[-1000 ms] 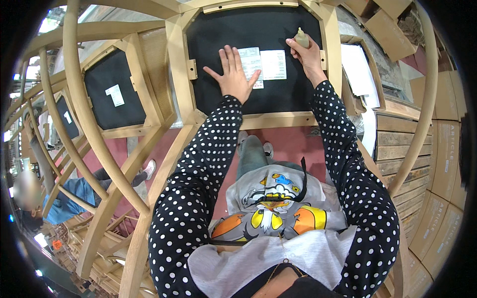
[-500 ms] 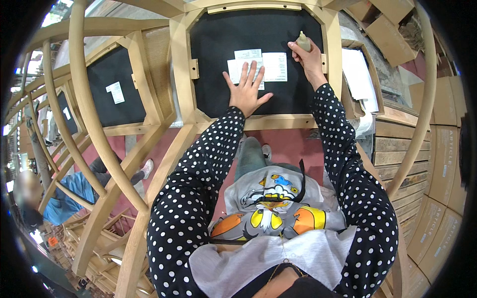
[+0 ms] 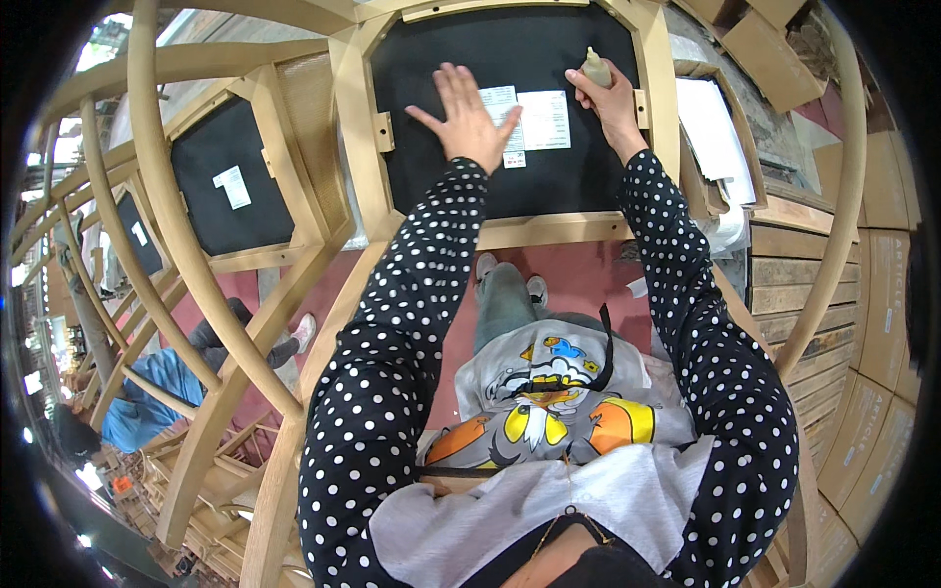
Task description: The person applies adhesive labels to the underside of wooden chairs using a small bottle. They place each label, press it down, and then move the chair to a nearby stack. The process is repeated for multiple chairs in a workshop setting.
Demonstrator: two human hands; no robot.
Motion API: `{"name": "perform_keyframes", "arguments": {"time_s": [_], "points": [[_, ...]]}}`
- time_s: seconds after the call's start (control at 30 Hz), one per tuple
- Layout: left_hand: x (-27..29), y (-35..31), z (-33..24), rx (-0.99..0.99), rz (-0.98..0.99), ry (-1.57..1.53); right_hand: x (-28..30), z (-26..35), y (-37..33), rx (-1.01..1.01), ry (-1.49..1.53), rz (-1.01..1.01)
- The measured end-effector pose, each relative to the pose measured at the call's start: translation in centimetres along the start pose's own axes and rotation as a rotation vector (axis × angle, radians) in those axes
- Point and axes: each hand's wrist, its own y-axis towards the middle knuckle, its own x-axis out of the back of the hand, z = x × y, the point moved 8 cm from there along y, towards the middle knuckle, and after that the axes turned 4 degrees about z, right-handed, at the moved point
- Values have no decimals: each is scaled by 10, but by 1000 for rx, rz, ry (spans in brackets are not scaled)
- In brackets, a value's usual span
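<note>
In front of me is the underside of a pale wooden chair seat (image 3: 358, 127), with a black cloth panel (image 3: 421, 186) inside its frame. White printed labels (image 3: 546, 120) sit side by side near the panel's middle. My left hand (image 3: 465, 116) lies with fingers spread on or just above the panel, partly covering the left label. In my right hand (image 3: 610, 96) is a small beige squeeze bottle (image 3: 594, 67), its nozzle pointing up and away, near the panel's right edge. Whether the left palm presses down I cannot tell.
On the right, an open carton (image 3: 714, 137) holds white paper sheets, beside wooden slats (image 3: 799, 279) and stacked brown boxes (image 3: 877, 314). Another upturned chair with a labelled black panel (image 3: 265, 167) stands left. A co-worker in blue (image 3: 152, 402) is lower left. Curved chair legs frame both sides.
My left hand has slid up and left, uncovering more of the labels. The right hand keeps the bottle and has shifted slightly upward.
</note>
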Motion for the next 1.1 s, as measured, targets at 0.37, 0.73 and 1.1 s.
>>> {"name": "perform_keyframes", "arguments": {"time_s": [0.37, 0.73, 1.1], "points": [[-1, -33, -23, -444, 106, -46, 0, -4, 2, -24, 7, -2], [15, -22, 42, -402, 69, 123, -5, -5, 2, -50, 23, 19], [10, -20, 45, 24, -111, 93, 0, -4, 12, -87, 126, 5]]}}
